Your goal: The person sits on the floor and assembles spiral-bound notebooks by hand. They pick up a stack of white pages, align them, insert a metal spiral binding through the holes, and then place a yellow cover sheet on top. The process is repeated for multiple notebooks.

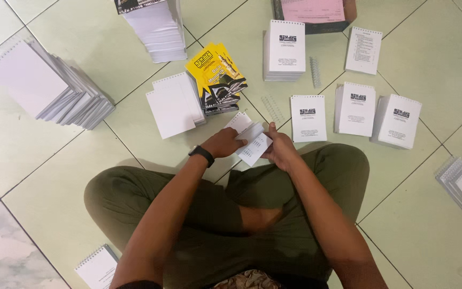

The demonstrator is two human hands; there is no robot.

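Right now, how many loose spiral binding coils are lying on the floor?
2. One coil lies just right of the tall white stack. The other coil lies on the tile left of the single white booklet. More may be hidden under the piles.

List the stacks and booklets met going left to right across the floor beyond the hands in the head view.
Fanned white spiral pads → blank white stack → yellow-and-black booklets → single printed white booklet → two printed stacks.

Single head-worn view, looking almost straight down from just above a seated person's crossed legs point(225, 214) onto the tiled floor point(54, 160). Near range: forearms enter from 6 o'clock, and the paper stacks point(54, 88) fan from 9 to 3 o'clock.
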